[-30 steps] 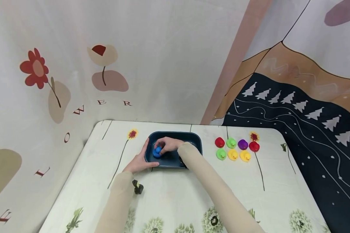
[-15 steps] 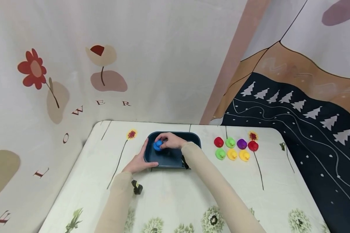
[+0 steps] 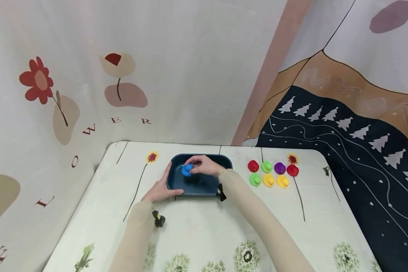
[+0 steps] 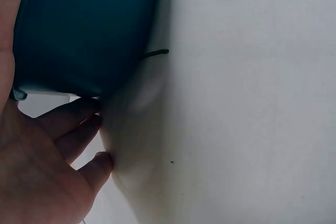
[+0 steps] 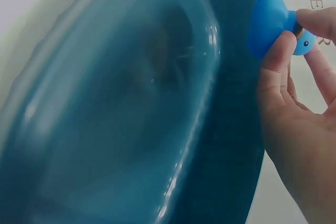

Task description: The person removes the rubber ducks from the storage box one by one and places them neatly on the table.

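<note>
My right hand [image 3: 205,166] pinches a blue rubber duck [image 3: 186,172] between thumb and fingers. The duck is inside the dark blue tray [image 3: 204,186], towards its left side, and seems raised off the floor of it. The right wrist view shows the duck [image 5: 269,22] close up, its head and one eye between the fingers. My left hand [image 3: 159,190] holds the tray's near left corner, fingers along the left wall and thumb along the front. From the left wrist, several fingers [image 4: 81,129] are seen against the tray's outer wall [image 4: 89,30].
Right of the tray sit several rubber ducks in two rows: red [image 3: 253,166], green [image 3: 266,166], purple [image 3: 280,168] and yellow [image 3: 268,180] among them. A flower-printed white cloth [image 3: 193,230] covers the table. A printed curtain [image 3: 190,75] hangs behind. Each wrist wears a small black camera.
The right hand has lifted the blue duck and shifted it slightly back and right within the tray. My left hand keeps its hold on the corner.
</note>
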Demonstrator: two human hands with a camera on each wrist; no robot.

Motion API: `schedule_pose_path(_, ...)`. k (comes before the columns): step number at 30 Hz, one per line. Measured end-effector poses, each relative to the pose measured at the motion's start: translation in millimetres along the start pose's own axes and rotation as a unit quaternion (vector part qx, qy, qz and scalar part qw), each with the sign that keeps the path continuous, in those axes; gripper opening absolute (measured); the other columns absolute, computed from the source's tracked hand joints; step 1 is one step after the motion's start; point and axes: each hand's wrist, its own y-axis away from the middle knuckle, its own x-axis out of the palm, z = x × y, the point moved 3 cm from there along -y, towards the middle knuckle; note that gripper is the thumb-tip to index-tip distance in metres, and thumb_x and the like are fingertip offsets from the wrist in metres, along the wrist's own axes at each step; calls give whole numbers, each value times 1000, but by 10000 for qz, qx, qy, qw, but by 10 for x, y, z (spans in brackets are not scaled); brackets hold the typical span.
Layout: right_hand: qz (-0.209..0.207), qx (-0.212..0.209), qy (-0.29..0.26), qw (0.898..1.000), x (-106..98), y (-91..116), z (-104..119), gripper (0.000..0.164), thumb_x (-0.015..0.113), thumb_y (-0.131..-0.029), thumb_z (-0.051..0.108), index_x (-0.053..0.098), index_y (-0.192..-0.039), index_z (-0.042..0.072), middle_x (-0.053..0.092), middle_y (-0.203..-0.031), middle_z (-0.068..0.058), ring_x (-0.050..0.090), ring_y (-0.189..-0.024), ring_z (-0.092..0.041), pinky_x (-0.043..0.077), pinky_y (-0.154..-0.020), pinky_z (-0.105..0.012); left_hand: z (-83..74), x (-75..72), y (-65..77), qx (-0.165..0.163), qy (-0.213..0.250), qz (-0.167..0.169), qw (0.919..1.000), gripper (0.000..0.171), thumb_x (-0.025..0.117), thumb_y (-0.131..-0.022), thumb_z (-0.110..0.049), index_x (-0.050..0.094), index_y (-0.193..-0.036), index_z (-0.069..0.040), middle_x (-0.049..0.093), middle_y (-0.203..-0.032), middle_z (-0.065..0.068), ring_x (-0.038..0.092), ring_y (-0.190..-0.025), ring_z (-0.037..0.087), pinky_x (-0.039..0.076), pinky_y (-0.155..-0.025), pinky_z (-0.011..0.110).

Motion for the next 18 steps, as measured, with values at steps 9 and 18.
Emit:
schedule_pose_path(9, -256, 62, 25, 9996, -187, 196, -60, 28, 69, -88, 5, 66, -117, 3, 61, -103, -8, 56, -89, -21, 50, -85, -32, -11, -10, 13, 8, 20, 13, 10000, 113, 76, -82, -41, -11, -154, -34, 6, -159, 20, 27, -134, 52, 27, -104, 65)
schedule_pose_path(18, -387, -90, 5, 9992, -371, 387, -125, 30, 68, -90, 7, 66, -119, 4, 62, -105, -8, 57, -89, -22, 49, -86, -33, 8, 0, -14, -100, -13, -11, 9999, 114, 76, -82, -41, -12, -153, -36, 4, -160, 18, 25, -136, 51, 26, -104, 65)
